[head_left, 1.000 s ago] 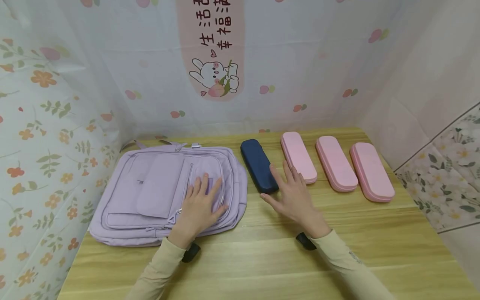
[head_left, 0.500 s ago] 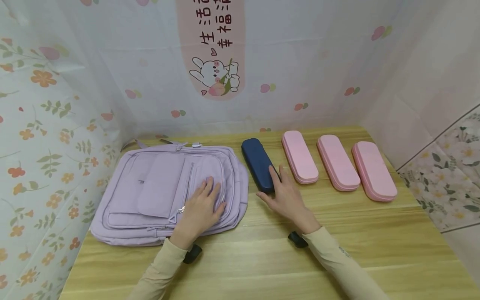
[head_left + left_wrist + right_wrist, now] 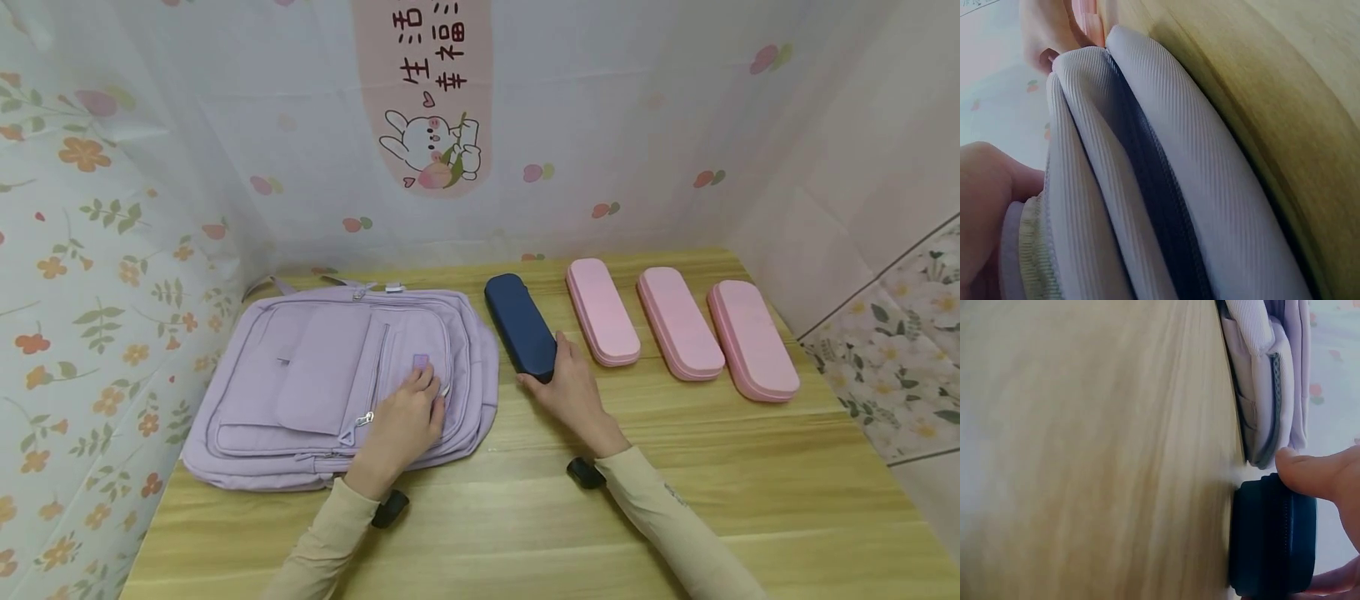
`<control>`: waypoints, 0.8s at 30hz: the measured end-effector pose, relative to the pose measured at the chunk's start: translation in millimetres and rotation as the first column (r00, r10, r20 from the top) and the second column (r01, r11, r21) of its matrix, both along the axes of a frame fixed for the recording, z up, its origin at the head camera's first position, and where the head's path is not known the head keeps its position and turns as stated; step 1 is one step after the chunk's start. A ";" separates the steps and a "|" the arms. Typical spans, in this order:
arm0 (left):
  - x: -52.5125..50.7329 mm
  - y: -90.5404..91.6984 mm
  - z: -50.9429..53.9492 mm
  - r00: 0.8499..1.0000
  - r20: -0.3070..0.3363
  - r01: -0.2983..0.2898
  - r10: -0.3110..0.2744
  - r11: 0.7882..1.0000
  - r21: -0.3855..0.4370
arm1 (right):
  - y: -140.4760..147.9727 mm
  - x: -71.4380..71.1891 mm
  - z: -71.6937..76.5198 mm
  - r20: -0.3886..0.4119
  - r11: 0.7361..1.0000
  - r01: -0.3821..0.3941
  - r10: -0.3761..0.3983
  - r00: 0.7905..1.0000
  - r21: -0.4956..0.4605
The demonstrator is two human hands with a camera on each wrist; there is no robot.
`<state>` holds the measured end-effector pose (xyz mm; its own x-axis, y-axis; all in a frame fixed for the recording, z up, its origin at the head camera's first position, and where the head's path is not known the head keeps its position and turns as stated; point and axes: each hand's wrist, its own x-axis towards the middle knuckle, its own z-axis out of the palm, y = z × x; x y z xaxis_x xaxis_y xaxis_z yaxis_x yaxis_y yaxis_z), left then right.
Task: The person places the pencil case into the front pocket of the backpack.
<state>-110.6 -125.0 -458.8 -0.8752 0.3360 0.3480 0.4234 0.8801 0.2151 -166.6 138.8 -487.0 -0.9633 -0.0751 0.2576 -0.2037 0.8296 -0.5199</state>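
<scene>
A lavender backpack (image 3: 322, 367) lies flat on the table, its front pockets facing up. My left hand (image 3: 401, 425) is on its right-hand pocket, fingers bent at the pocket's edge; in the left wrist view the thumb (image 3: 988, 200) is against the fabric rim. A navy zippered case (image 3: 521, 325), shaped like a pencil case, lies right of the backpack. My right hand (image 3: 573, 396) grips its near end, thumb on the left side and fingers on the right. In the right wrist view the thumb (image 3: 1316, 472) presses the case's side; the other fingers are mostly hidden.
Several similar cases stand in a row; the pink ones are a left one (image 3: 603, 312), a middle one (image 3: 681, 323) and a right one (image 3: 753, 340). A patterned curtain (image 3: 315, 142) hangs behind the wooden table (image 3: 495, 533).
My right hand has moved left and closed round the navy case's near end. My left hand's fingers have drawn back and bent, uncovering a small purple patch on the pocket.
</scene>
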 end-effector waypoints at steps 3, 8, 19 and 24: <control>-0.3 0.2 -0.1 0.999 -0.038 0.001 0.000 1.000 0.026 | 0.2 -0.8 0.2 0.028 0.999 0.025 -0.024 0.999 -0.047; 0.3 -0.3 2.7 0.996 -0.075 -0.034 0.041 0.995 0.090 | 3.5 -1.3 0.8 0.080 0.987 0.055 -0.044 0.996 -0.152; -0.5 -9.7 21.9 0.974 -0.224 0.019 0.034 0.973 0.229 | 12.5 -0.4 -0.1 0.044 0.960 0.079 -0.069 0.997 -0.270; -3.7 -16.8 29.0 0.960 -0.277 0.039 0.038 0.963 0.267 | 14.6 1.1 3.5 0.019 0.951 0.084 -0.082 0.996 -0.297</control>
<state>-114.3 -141.9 -429.8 -0.7310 0.1972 0.6533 0.5001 0.8061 0.3162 -165.5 153.4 -483.5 -0.9645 0.0845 0.2504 -0.1368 0.6509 -0.7468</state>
